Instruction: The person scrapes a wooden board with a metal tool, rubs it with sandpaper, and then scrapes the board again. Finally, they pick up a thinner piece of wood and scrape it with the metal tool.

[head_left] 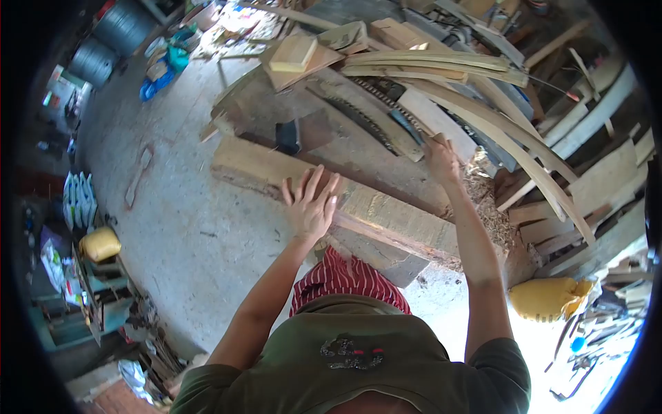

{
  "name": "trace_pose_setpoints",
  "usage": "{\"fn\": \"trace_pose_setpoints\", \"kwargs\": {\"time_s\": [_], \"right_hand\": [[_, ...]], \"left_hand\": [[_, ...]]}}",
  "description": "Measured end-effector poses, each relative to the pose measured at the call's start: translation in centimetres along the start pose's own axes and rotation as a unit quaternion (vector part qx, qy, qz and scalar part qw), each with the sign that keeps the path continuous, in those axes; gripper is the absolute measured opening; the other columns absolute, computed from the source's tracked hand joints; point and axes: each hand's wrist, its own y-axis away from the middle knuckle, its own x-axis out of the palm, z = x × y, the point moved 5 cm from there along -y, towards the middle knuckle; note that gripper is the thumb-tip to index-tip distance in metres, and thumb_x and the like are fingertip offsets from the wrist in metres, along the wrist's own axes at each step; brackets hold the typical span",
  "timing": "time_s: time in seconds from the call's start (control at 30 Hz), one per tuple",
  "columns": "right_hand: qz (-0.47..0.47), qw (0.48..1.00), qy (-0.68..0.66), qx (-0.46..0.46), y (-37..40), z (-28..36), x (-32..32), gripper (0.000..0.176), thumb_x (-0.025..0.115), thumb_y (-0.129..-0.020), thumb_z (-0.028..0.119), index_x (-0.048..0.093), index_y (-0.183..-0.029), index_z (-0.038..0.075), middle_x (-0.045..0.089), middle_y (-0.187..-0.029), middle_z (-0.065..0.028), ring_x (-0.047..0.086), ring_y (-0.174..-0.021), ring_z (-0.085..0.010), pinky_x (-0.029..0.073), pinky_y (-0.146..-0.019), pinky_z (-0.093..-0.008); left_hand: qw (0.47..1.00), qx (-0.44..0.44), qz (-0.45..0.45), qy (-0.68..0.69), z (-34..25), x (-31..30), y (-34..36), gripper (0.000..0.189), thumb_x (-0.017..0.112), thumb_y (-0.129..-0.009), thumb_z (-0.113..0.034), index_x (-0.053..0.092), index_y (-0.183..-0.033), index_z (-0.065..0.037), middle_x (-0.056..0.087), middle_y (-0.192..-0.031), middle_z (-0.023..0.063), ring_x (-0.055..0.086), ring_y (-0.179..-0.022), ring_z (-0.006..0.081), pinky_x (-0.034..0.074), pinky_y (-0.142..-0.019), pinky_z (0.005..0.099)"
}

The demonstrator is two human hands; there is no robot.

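A long thick wooden beam (393,210) lies slantwise across the front of a low workbench (276,103). My left hand (312,205) rests on the beam's top near its middle, fingers spread. Beyond the beam, my right hand (443,160) has its fingers curled round a small wooden piece, perhaps a tool handle; its full shape is hidden. Beside that hand lies a narrow blue-grey tool (407,126). A dark metal piece (288,136) sits behind the beam's left part.
Curved wooden strips (496,127) reach over the bench's right side. Wood shavings (491,207) heap at the beam's right end. A wooden block (294,54) stands at the back. Yellow sacks (552,298) and a yellow container (101,244) lie on the floor.
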Motion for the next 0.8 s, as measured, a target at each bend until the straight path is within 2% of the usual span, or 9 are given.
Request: {"fn": "trace_pose_setpoints", "kwargs": {"time_s": [0.03,0.23,0.37,0.57,0.63,0.67,0.73,0.77,0.8], "right_hand": [[-0.006,0.997,0.053,-0.048,-0.4,1.6,-0.2,0.032,0.062,-0.092,0.024,0.067,-0.122,0.013,0.063,-0.112,-0.0130,0.058,-0.111,-0.0358,0.050,-0.091,-0.0461],[0.001,0.999,0.026,-0.044,-0.4,0.6,0.8,0.035,0.058,-0.094,0.017,0.061,-0.128,0.008,0.059,-0.110,-0.0157,0.059,-0.103,-0.0378,0.048,-0.091,-0.0479],[-0.027,0.993,-0.013,-0.111,-1.0,-0.5,1.9,0.035,0.056,-0.095,0.016,0.060,-0.129,0.006,0.058,-0.110,-0.0181,0.059,-0.096,-0.0420,0.048,-0.090,-0.0497],[-0.021,0.995,-0.033,-0.091,-0.3,-0.5,1.3,0.036,0.058,-0.095,0.018,0.061,-0.129,0.007,0.058,-0.113,-0.0169,0.058,-0.101,-0.0404,0.049,-0.090,-0.0485],[-0.026,0.995,-0.037,-0.089,0.7,-0.5,0.4,0.037,0.058,-0.095,0.018,0.060,-0.129,0.007,0.057,-0.114,-0.0162,0.058,-0.101,-0.0399,0.049,-0.090,-0.0486],[-0.039,0.996,-0.026,-0.081,1.2,-0.1,-0.4,0.038,0.059,-0.094,0.018,0.060,-0.130,0.007,0.057,-0.116,-0.0155,0.058,-0.102,-0.0393,0.049,-0.090,-0.0483],[-0.049,0.996,-0.012,-0.067,2.0,0.7,-1.4,0.039,0.060,-0.094,0.018,0.060,-0.131,0.008,0.057,-0.118,-0.0149,0.058,-0.102,-0.0388,0.049,-0.091,-0.0480],[-0.073,0.994,-0.016,-0.076,2.2,1.1,-1.8,0.040,0.062,-0.093,0.017,0.059,-0.132,0.009,0.056,-0.120,-0.0143,0.057,-0.103,-0.0379,0.049,-0.091,-0.0477],[-0.097,0.991,-0.018,-0.085,2.4,1.6,-2.3,0.042,0.063,-0.092,0.015,0.059,-0.133,0.010,0.056,-0.122,-0.0137,0.057,-0.104,-0.0370,0.049,-0.092,-0.0473]], "left_hand": [[1.000,-0.013,0.006,-0.011,0.2,0.0,0.0,0.040,0.044,-0.100,-0.041,0.062,-0.134,-0.029,0.047,-0.148,0.0008,0.043,-0.133,0.0253,0.017,-0.114,0.0629],[0.999,0.006,-0.035,0.024,0.4,0.1,-1.1,0.039,0.042,-0.101,-0.039,0.065,-0.131,-0.028,0.049,-0.145,0.0039,0.044,-0.130,0.0264,0.018,-0.113,0.0599],[0.999,0.016,-0.031,0.041,0.4,0.3,-2.5,0.034,0.053,-0.095,-0.036,0.066,-0.126,-0.030,0.051,-0.141,0.0045,0.044,-0.130,0.0262,0.022,-0.113,0.0602],[0.999,0.025,0.004,0.038,0.9,1.3,-2.3,0.043,0.054,-0.098,-0.037,0.056,-0.138,-0.024,0.045,-0.145,0.0092,0.039,-0.134,0.0288,0.020,-0.114,0.0591],[0.973,-0.110,-0.072,0.189,2.8,-0.2,-2.9,0.052,0.055,-0.097,-0.043,0.051,-0.142,-0.016,0.040,-0.149,0.0130,0.038,-0.135,0.0308,0.018,-0.115,0.0605],[0.973,-0.103,-0.065,0.197,3.1,-0.5,-4.0,0.052,0.055,-0.097,-0.043,0.051,-0.142,-0.016,0.040,-0.149,0.0130,0.038,-0.135,0.0308,0.018,-0.115,0.0605],[0.974,-0.127,-0.141,0.126,4.5,-2.3,-6.9,0.060,0.058,-0.094,-0.047,0.049,-0.142,-0.012,0.039,-0.150,0.0168,0.038,-0.135,0.0334,0.018,-0.115,0.0620],[0.974,-0.126,-0.135,0.130,5.7,-1.6,-7.8,0.060,0.058,-0.094,-0.047,0.049,-0.142,-0.012,0.039,-0.150,0.0168,0.038,-0.135,0.0334,0.018,-0.115,0.0620],[0.992,-0.116,-0.050,0.031,6.7,-0.1,-9.2,0.056,0.061,-0.092,-0.046,0.054,-0.137,-0.012,0.045,-0.146,0.0148,0.040,-0.134,0.0325,0.019,-0.115,0.0618]]}}
